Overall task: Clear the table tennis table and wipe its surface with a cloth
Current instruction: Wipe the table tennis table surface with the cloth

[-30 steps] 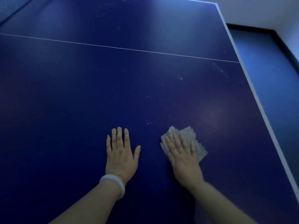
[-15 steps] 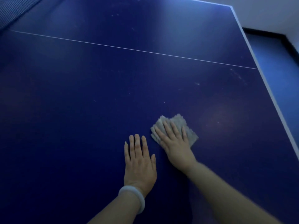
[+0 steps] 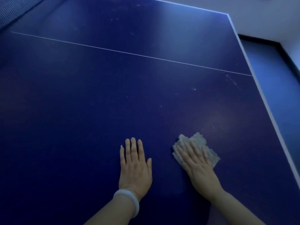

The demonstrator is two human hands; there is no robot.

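The dark blue table tennis table (image 3: 113, 98) fills the view, with a thin white line across it. My right hand (image 3: 197, 164) lies flat with straight fingers on a folded grey cloth (image 3: 198, 141), pressing it onto the table at the lower right. My left hand (image 3: 134, 166), with a pale bangle on the wrist, rests flat on the bare surface to the left of the cloth, a short gap apart. A few pale specks and smudges (image 3: 231, 80) mark the surface near the right edge.
The table's white right edge (image 3: 266, 104) runs diagonally down the right side, with blue floor (image 3: 282, 98) beyond it and a white wall (image 3: 267, 15) behind. The net (image 3: 14, 8) shows at the top left corner.
My right hand has slid the cloth back towards me and to the right, away from my left hand. The left hand stays flat on the table.
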